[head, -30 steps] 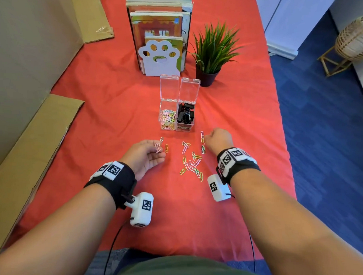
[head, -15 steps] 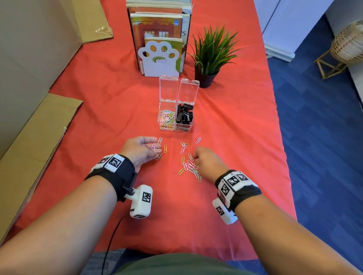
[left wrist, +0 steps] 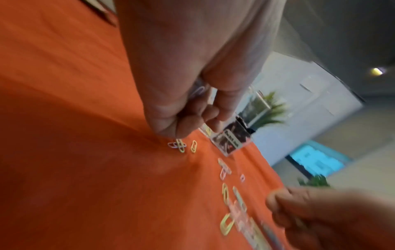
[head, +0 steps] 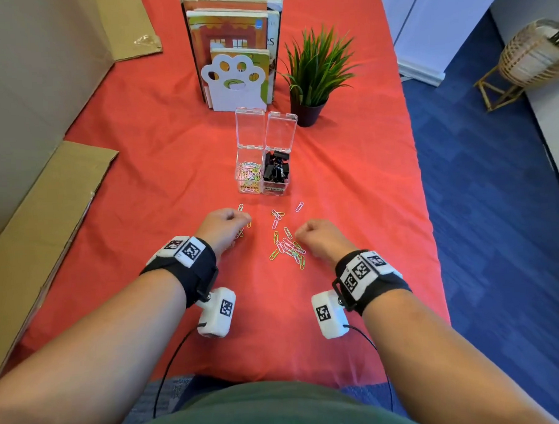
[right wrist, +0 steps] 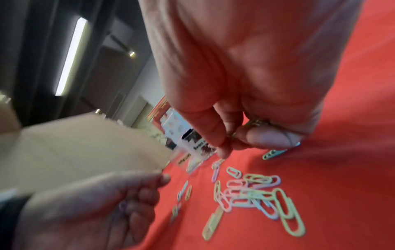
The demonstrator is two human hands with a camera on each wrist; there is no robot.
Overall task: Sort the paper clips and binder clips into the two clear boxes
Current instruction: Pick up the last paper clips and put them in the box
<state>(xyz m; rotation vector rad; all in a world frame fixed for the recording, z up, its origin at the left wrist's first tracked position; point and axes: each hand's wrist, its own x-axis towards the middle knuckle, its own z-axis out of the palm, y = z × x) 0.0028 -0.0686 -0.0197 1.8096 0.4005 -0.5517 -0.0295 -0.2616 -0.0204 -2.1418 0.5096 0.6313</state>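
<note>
Two clear boxes stand side by side with lids up: the left box (head: 247,189) holds coloured paper clips, the right box (head: 274,189) holds black binder clips. Several loose paper clips (head: 289,246) (right wrist: 252,191) lie on the red cloth between my hands. My left hand (head: 227,225) (left wrist: 192,110) is curled, knuckles up, left of the pile; a paper clip (left wrist: 197,91) shows inside its palm and a few clips (left wrist: 179,145) lie under it. My right hand (head: 316,237) (right wrist: 235,135) is curled at the pile's right edge, clips tucked in its fingers.
Behind the boxes stand a row of books with a white paw-shaped bookend (head: 234,82) and a potted plant (head: 313,69). Cardboard sheets (head: 41,222) line the left side. The table's right edge (head: 433,237) drops to blue carpet.
My left hand has turned from palm-up and open to a curled fist with clips inside. My right hand went from the far right onto the pile, then drew back to its right edge.
</note>
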